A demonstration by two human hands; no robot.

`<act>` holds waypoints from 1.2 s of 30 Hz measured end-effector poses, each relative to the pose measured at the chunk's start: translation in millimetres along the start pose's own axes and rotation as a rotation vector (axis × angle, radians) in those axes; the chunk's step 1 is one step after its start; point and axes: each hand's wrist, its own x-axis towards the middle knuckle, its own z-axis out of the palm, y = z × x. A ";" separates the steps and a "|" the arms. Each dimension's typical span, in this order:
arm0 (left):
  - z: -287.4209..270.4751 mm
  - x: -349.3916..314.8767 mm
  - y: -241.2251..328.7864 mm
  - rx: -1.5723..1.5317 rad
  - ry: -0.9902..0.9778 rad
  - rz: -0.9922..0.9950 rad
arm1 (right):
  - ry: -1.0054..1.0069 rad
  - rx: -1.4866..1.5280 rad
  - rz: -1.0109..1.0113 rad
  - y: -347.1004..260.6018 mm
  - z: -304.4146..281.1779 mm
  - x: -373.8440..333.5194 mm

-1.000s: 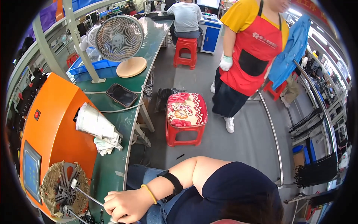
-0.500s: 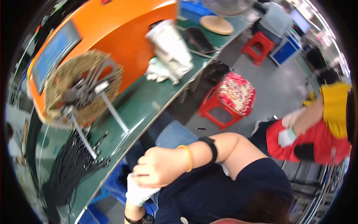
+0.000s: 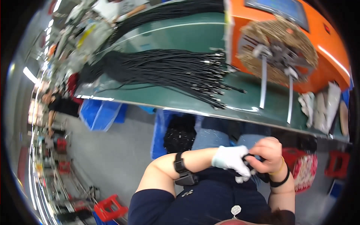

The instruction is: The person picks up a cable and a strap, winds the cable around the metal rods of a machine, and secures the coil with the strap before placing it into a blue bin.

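Note:
Held together in front of my dark shirt are my white-gloved left hand (image 3: 231, 160) and my bare right hand (image 3: 268, 153). The fingers of both are bent around a small black thing (image 3: 247, 158) between them; its kind I cannot make out. A black strap with a box (image 3: 185, 176) is on my left forearm. A yellow band and a black strap (image 3: 279, 182) circle my right wrist. Beyond my hands, black cables (image 3: 161, 69) with metal ends lie on the green table (image 3: 168, 101).
An orange machine (image 3: 240, 37) with a screen and a tan-rimmed wheel (image 3: 279, 52) stands at the table's right. White gloves (image 3: 307, 107) lie beside it. Below the table is a blue-lined bin (image 3: 159, 137) with black bits. Red stools (image 3: 110, 208) stand on the floor; a person (image 3: 62, 105) is at left.
My view has swung to the left, bringing the cables and bin into sight. My right hand has come off the top of my gloved left hand; dark material now shows between them.

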 end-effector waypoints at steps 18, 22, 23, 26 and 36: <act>12.0 -11.9 -9.0 -0.326 0.135 0.063 | 0.446 0.533 0.377 -8.1 34.2 31.8; 6.9 -23.2 -2.4 -0.300 0.202 0.146 | 0.224 0.738 0.529 19.6 13.3 3.1; 6.5 -25.8 -0.2 -0.304 0.214 0.161 | 0.228 0.737 0.533 21.8 8.8 0.1; 5.2 -26.5 -0.5 -0.297 0.232 0.169 | 0.030 0.711 0.722 21.3 -5.3 -2.3; -0.4 -36.8 0.0 -0.351 0.381 0.215 | 0.002 0.531 0.679 4.6 11.5 -9.6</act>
